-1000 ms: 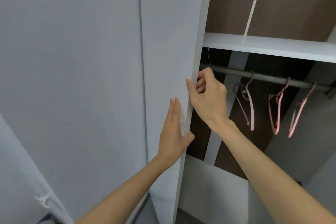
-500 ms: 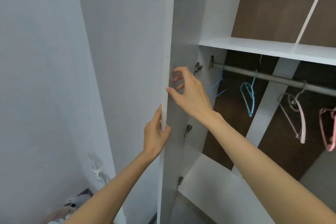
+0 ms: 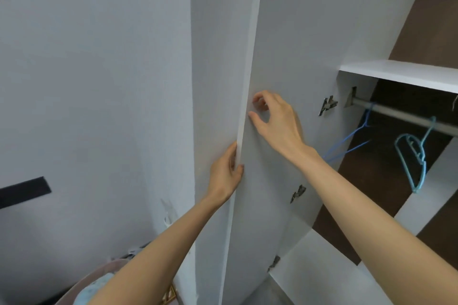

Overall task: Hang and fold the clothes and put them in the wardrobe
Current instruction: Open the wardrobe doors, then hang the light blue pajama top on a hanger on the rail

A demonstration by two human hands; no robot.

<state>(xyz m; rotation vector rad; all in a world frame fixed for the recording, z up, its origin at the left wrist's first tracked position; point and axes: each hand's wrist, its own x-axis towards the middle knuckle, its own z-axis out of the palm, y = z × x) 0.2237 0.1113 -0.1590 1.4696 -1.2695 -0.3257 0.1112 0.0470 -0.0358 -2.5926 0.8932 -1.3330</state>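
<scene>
Wardrobe door [image 3: 285, 32] stands swung wide, its inner face and three hinges [image 3: 328, 105] exposed. The left hand [image 3: 226, 171] holds the door's free edge: its grip is clamped on that edge, thumb on the inner face, fingers wrapped round to the outer face. This hold probably gives control of the swing and keeps the panel from striking the wall [image 3: 86, 82] behind the door. The right hand [image 3: 275, 119] lies against the inner face just above the left hand; its grip is apart, fingers loosely curved with tips at the edge, holding nothing. It appears to serve as a steadying guide only.

Beyond the door's hinge side, a rail [image 3: 409, 116] under a white shelf [image 3: 396, 72] carries a teal hanger [image 3: 414, 156] and a blue wire hanger [image 3: 352, 141], both bare.

The clothes [image 3: 96, 287] lie in a basket [image 3: 99, 270] low on the door's outer side, partly hidden by the left forearm. No garment is hung or folded yet; the task is judged to be at its access step.
</scene>
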